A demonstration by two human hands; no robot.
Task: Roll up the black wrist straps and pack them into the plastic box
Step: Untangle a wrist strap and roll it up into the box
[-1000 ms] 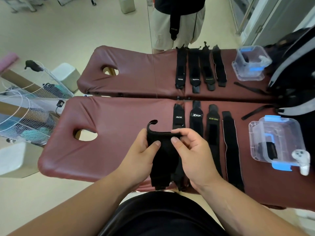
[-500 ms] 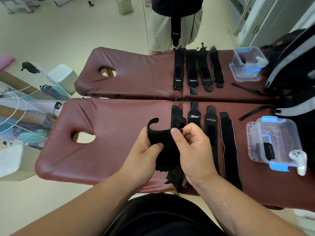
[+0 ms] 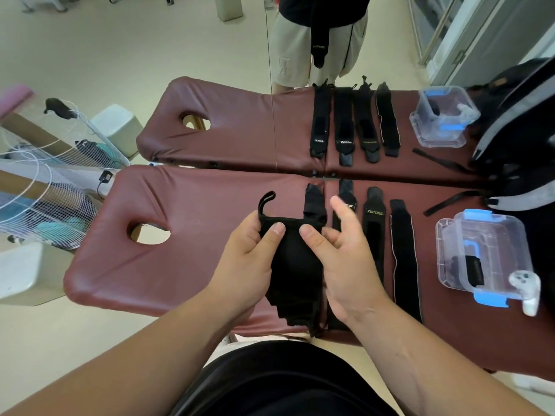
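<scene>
Now, black wrist strap (image 3: pixel 292 265) pinched at top by left grip (image 3: pixel 249 259), right grip (image 3: pixel 345 259) spread, thumb touching strap's edge

We see through one wide-angle camera on the head, close above the near edge of the padded table (image 3: pixel 195 265), facing forward and steeply down across it

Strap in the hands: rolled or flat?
Flat, not rolled. The wrist strap hangs as one loose sheet from the grip of the left hand; no coil shows.
</scene>
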